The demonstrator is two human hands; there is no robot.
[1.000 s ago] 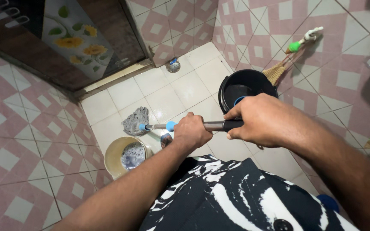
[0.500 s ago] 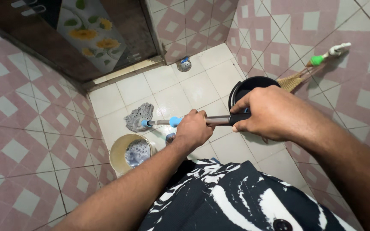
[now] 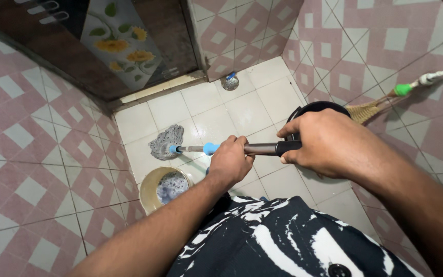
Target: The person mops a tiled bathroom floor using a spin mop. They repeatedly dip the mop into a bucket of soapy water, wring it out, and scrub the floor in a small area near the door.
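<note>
Both my hands grip a mop handle that runs left to right across the view. My left hand is closed around the metal shaft near a blue collar. My right hand is closed around the black grip end. The grey string mop head rests on the white floor tiles near the left wall. A beige bucket with soapy water stands just below the mop head.
A black bucket sits by the right wall, mostly hidden behind my right hand. A straw broom with a green collar leans on the pink tiled wall. A dark door with sunflower panel and a floor drain lie beyond.
The view has shifted, so the floor and buckets sit further right and lower. The mop head stays on the tiles near the left wall, and both hands keep their grip.
</note>
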